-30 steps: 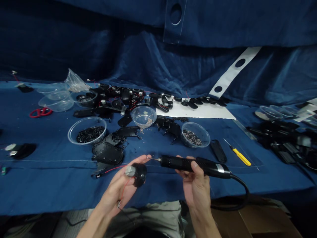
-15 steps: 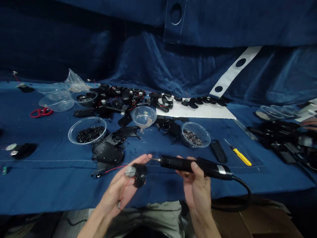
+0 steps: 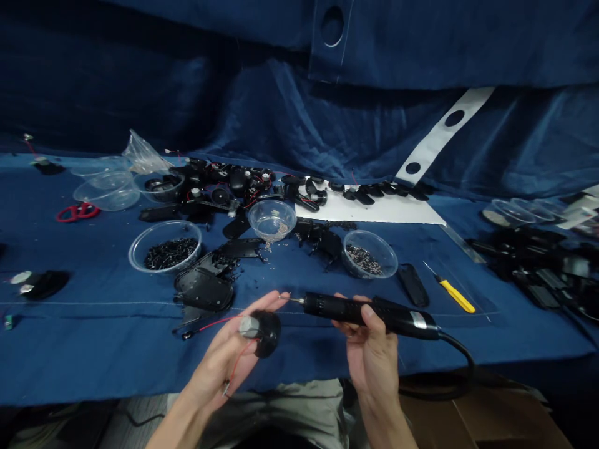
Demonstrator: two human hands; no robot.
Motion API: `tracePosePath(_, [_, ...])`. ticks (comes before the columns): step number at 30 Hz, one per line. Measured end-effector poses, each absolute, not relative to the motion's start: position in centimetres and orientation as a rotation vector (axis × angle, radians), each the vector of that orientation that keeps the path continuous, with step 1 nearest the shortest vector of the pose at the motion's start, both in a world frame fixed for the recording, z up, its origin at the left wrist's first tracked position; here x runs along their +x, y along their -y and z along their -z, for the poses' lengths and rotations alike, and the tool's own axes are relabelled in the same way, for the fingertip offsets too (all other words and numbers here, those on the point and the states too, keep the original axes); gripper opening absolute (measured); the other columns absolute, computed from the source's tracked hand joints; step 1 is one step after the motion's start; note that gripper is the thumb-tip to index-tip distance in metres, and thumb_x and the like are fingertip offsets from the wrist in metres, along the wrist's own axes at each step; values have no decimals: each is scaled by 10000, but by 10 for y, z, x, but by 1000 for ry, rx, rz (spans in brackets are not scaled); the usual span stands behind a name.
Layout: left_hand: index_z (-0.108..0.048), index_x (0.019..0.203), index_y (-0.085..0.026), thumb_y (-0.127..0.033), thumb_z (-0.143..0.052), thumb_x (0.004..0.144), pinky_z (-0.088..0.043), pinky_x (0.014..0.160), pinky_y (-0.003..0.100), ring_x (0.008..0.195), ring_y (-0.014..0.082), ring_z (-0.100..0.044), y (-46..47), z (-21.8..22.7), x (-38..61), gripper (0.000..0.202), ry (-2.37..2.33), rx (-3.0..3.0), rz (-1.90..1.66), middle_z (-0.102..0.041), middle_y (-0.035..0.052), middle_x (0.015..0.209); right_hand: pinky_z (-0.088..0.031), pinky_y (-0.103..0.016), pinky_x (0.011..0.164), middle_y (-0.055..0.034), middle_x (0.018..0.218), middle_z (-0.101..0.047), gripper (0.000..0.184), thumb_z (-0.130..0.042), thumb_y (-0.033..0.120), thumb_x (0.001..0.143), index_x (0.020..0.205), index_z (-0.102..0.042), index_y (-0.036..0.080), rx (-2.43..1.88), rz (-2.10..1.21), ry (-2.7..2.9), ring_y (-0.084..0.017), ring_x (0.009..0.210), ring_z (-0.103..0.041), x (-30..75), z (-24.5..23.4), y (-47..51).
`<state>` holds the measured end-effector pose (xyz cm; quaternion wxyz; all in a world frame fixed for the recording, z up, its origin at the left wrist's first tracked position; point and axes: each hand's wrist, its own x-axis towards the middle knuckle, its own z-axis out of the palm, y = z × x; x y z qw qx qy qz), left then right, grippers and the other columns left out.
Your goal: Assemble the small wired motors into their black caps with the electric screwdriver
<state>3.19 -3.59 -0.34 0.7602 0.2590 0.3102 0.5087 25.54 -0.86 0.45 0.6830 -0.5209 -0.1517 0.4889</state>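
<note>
My left hand (image 3: 229,358) cradles a small black round part with a silver motor (image 3: 260,328) and red wires trailing from it. Its fingertips reach up to the bit of a black electric screwdriver (image 3: 374,313). My right hand (image 3: 372,355) is wrapped round that screwdriver, which lies level and points left, its black cable (image 3: 456,368) looping off the table's front edge. Both hands hover just above the near edge of the blue-covered table (image 3: 93,349).
Three clear bowls hold small parts: black screws (image 3: 165,247), silver bits (image 3: 272,220), dark screws (image 3: 369,254). Black plastic shells (image 3: 204,287) lie by my left hand. A yellow-handled screwdriver (image 3: 452,293), red scissors (image 3: 76,212) and more black parts (image 3: 538,262) at right.
The black motor part has tipped and shifted slightly right in my left hand. The screwdriver and right hand have hardly moved. A blurred hand seen at the far right edge is gone.
</note>
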Motion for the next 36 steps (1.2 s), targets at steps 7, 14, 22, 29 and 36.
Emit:
tracePosePath(7, [-612,1488,-227,-251,-689,813,-248,1278,384,1569,293,-335,37,-9,31,680,-734,596,-1085,-516,109,1619,-653,-287,578,-37,852,-806,416,-947,442,656,915,-746,187,-1153,-1102,349,-258,803,-809,254,-7,9])
tracePosePath(14, [-639,1462,-202,-327,-641,851,-314,1236,417,1551,334,-339,35,5,30,624,-729,659,-1102,-503,105,1628,-657,-303,591,-37,853,-804,404,-934,430,676,933,-742,186,-1152,-1100,368,-260,811,-808,254,-7,9])
tracePosePath(22, [-647,1456,-211,-233,-688,786,-524,854,298,914,166,-568,32,6,37,671,-623,426,-1153,-404,95,1689,-651,-311,590,-70,873,-816,412,-922,436,684,948,-728,187,-1152,-1084,387,-269,820,-807,252,-7,11])
tracePosePath(29, [-650,1452,-220,-232,-703,786,-521,852,276,948,169,-560,34,4,40,668,-642,426,-1145,-439,96,1667,-652,-308,586,-50,890,-800,334,-891,394,737,950,-730,194,-1129,-1067,429,-288,883,-812,250,-1,13])
tracePosePath(36, [-643,1458,-219,-244,-700,783,-522,854,282,926,161,-574,33,5,40,677,-634,427,-1134,-439,103,1668,-657,-301,580,-41,916,-794,321,-894,383,736,950,-742,199,-1121,-1019,440,-291,893,-812,250,-1,13])
